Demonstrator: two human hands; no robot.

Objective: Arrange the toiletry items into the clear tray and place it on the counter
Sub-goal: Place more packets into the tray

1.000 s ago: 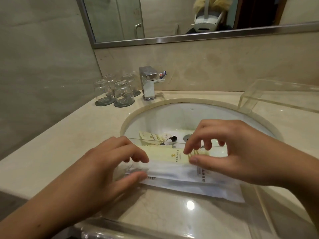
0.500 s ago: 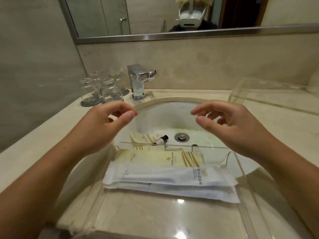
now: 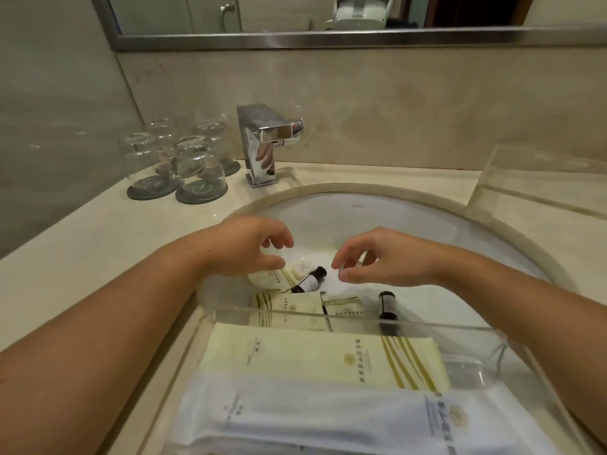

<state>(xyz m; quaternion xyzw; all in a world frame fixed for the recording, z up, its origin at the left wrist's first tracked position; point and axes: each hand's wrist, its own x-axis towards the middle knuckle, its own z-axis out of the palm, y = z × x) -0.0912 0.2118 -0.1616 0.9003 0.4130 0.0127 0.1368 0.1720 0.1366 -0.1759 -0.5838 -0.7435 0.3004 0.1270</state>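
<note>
A clear tray (image 3: 361, 320) rests across the near rim of the sink; inside it lie a cream packet (image 3: 315, 359) and white packets (image 3: 312, 418). In the basin beyond it lie two small dark bottles, one (image 3: 310, 280) in the middle and one (image 3: 387, 307) to the right, a round white soap (image 3: 300, 268), an oval packet (image 3: 267, 278) and two striped cream sachets (image 3: 289, 311). My left hand (image 3: 253, 247) and my right hand (image 3: 381, 261) hover empty over these items, fingers curled and apart.
A chrome faucet (image 3: 262, 142) stands behind the white sink (image 3: 410, 218). Several upturned glasses on grey coasters (image 3: 184, 162) sit at the back left of the beige counter (image 3: 98, 251). A second clear tray (image 3: 538, 182) stands at the right. A mirror hangs above.
Both hands let go of the packets in the tray, lifted, and reached forward over the basin. The view tilted down, showing more items in the sink.
</note>
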